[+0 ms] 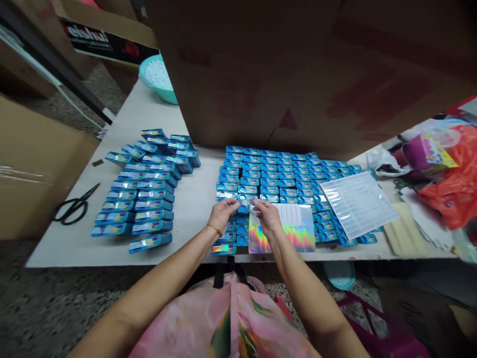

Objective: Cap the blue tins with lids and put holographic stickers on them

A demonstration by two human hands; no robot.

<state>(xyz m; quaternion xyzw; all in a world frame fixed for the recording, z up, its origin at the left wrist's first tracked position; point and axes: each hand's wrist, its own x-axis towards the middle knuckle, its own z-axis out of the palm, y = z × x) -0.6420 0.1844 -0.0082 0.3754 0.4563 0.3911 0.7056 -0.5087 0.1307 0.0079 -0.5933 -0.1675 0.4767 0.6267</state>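
Note:
My left hand and my right hand meet over the rows of small blue boxes, thumbs and fingers pinched. Stretched between my fingertips is a small shiny sticker, just above one box; whether it touches cannot be made out. Under my right hand lies a holographic sticker sheet, rainbow-coloured with pale bare strips, on top of the boxes. A few boxes at the left end of the rows carry shiny strips. To the left, more blue boxes stand in two uneven columns with shiny strips on top.
Black scissors lie at the table's left. A large cardboard box walls off the back. A whitish sheet rests on the right-hand boxes, near a red plastic bag. A turquoise basin of white pieces sits far left.

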